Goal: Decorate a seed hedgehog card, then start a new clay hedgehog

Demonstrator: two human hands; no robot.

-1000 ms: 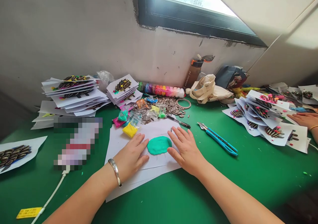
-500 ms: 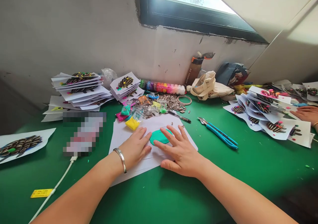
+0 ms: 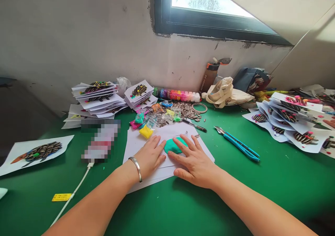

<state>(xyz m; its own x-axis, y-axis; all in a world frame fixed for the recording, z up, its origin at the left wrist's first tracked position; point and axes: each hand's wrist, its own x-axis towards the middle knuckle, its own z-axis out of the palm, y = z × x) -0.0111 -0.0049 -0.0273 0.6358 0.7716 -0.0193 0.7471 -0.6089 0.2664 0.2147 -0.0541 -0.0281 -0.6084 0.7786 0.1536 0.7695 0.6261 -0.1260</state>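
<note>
A flattened oval of teal modelling clay (image 3: 172,147) lies on a stack of white paper (image 3: 133,147) in front of me. My right hand (image 3: 195,161) is spread over it, with fingertips on the clay's right part. At the clay's left edge rests my left hand (image 3: 149,155), its fingers stretched out on the paper and a silver bangle at the wrist. Just beyond the paper lie small bags of coloured clay, among them a yellow one (image 3: 146,131), and a heap of striped sunflower seeds (image 3: 186,109). A black pen (image 3: 195,125) touches the paper's far edge.
A blue utility knife (image 3: 239,145) lies to the right. Stacks of seed-decorated sheets stand at left (image 3: 98,98) and right (image 3: 285,121). A white cable (image 3: 74,192) crosses the left side. Along the wall are a bottle (image 3: 210,75) and a cloth bag (image 3: 227,93). Another person's hand (image 3: 330,122) shows at far right.
The view has swung slightly left, so everything sits further right in the picture. Both hands keep nearly the same place around the clay.
</note>
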